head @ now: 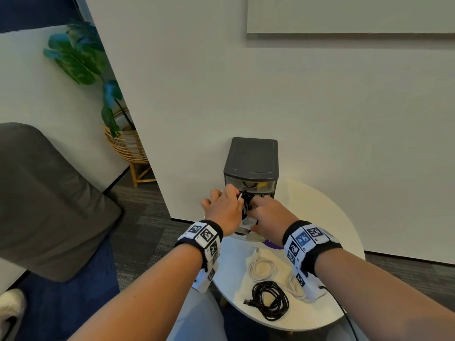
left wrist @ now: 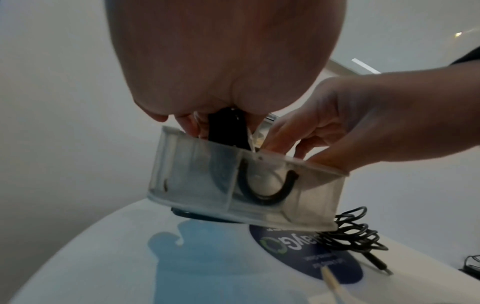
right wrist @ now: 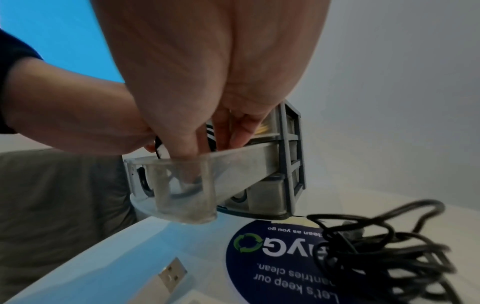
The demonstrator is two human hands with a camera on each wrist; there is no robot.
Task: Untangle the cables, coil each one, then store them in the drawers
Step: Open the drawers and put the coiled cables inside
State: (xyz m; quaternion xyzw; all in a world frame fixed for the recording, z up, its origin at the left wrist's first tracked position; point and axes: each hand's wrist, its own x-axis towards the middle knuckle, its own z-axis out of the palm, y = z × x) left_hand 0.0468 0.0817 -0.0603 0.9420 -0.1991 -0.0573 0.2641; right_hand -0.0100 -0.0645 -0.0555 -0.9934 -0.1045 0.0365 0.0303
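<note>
A small drawer unit (head: 251,163) with a dark grey top stands on the round white table (head: 339,217). Its translucent middle drawer (left wrist: 197,185) is pulled out. Both hands meet over it. My left hand (head: 227,204) pinches a black-and-white cable bundle (head: 246,201) from above. My right hand (head: 264,210) has its fingers (right wrist: 187,144) curled round the same bundle (right wrist: 210,133) and dipping into the drawer (right wrist: 182,185). A loop of black cable (left wrist: 259,197) lies inside the drawer.
Near the table's front lie a coiled white cable (head: 262,267), a coiled black cable (head: 270,300) and another white cable (head: 294,286) under my right wrist. A round blue sticker (right wrist: 272,257) and a USB plug (right wrist: 172,273) are on the tabletop. A grey armchair (head: 44,200) stands to the left.
</note>
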